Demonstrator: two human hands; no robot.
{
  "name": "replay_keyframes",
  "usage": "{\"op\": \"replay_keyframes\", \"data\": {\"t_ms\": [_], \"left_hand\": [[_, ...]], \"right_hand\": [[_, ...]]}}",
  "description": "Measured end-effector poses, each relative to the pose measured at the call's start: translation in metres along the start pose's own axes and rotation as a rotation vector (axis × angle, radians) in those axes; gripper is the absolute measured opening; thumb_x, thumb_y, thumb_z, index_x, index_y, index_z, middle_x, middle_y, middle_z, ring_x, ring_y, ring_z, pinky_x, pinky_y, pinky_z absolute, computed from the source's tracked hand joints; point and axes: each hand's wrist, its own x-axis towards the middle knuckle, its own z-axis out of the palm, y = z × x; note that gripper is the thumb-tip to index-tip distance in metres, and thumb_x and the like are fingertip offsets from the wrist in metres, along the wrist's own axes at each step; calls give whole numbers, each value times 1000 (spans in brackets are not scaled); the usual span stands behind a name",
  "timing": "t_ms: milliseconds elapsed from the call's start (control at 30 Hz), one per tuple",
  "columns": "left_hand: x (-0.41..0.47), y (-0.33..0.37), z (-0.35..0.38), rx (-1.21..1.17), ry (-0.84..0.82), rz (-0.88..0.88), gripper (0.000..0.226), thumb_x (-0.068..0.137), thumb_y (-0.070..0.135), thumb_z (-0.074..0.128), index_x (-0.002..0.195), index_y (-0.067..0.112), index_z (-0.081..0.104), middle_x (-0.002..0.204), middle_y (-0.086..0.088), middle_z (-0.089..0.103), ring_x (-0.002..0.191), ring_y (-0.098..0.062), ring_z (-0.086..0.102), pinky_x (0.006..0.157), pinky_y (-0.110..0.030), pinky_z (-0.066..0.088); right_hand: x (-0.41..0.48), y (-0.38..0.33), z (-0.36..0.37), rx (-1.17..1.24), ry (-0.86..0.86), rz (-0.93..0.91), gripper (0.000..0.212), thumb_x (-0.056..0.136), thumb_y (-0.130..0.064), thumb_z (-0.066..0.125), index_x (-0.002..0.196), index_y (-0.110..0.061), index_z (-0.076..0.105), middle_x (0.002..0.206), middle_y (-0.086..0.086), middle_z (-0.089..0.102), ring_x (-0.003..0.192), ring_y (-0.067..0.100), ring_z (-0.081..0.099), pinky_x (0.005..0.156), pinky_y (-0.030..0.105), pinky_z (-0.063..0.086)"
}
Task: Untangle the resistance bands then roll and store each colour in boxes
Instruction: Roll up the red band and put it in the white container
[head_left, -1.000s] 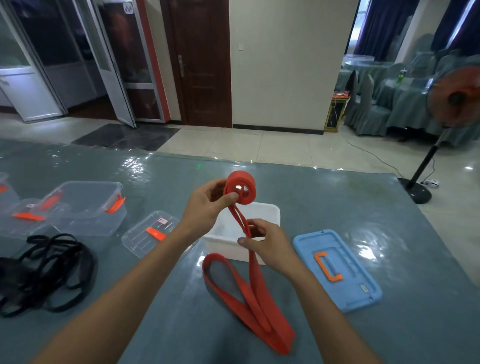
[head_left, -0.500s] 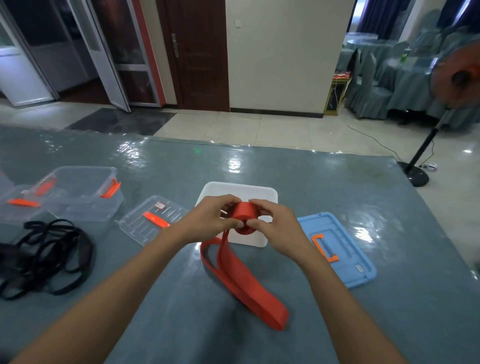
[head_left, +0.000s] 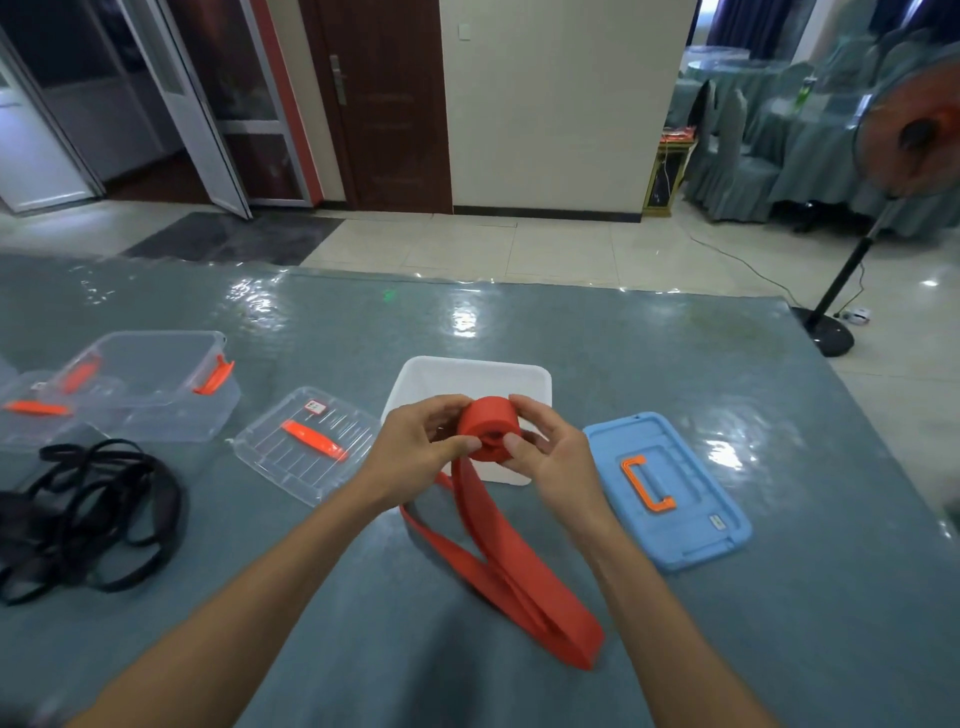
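Since the last frame the red roll (head_left: 488, 428) is growing, loose tail (head_left: 519, 561) shrinking. Your left hand (head_left: 415, 447) and right hand (head_left: 550, 460) are both gripping it, just over the white box (head_left: 467, 371). Black bands (head_left: 93, 512) are lying tangled well left of your left hand, not rolled yet.

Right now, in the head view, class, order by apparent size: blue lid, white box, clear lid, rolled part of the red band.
Blue lid and white box: too alike to rank, the box partly covered.
Clear lid.
Rolled part of the red band, smallest.
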Motion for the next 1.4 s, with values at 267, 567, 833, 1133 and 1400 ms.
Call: {"op": "replay_keyframes", "data": {"t_ms": [267, 567, 833, 1133, 1400], "left_hand": [[4, 9, -7, 137, -61, 128, 46, 81, 1, 80, 120, 22, 68, 109, 11, 74, 102, -4, 70, 99, -21, 52], [-5, 0, 7, -189, 54, 69, 39, 86, 8, 76, 124, 15, 68, 115, -2, 75, 108, -20, 72, 95, -30, 56], [-2, -3, -6, 120, -124, 91, 39, 84, 4, 78, 118, 21, 70, 109, -1, 75, 103, -15, 70, 99, -30, 53], [0, 7, 0, -129, 64, 34, 38, 88, 9, 76, 125, 15, 70, 116, 4, 75, 109, -11, 70, 95, -30, 57], [-15, -9, 12, -110, 116, -9, 42, 89, -3, 71, 130, 7, 67, 120, -1, 74, 113, -17, 70, 103, -40, 54]], "right_hand": [[9, -15, -10, -474, -132, -263, 48, 85, 3, 71, 125, -24, 69, 122, -4, 67, 119, 9, 59, 89, 26, 55], [2, -10, 8, 155, 85, -62, 42, 94, 8, 58, 115, -26, 71, 113, 8, 74, 107, 25, 71, 81, 35, 61], [2, -3, -14, -1037, -277, -371, 59, 96, -10, 60, 150, -24, 42, 155, -1, 41, 141, 19, 41, 113, 37, 40], [-2, -10, 9, -71, 23, -105, 51, 88, 7, 68, 123, -30, 68, 118, 1, 73, 111, 25, 68, 88, 40, 59], [-12, 6, 15, -96, 90, -81, 45, 89, 1, 68, 125, -27, 67, 117, -2, 73, 108, 22, 70, 89, 42, 59]]}}
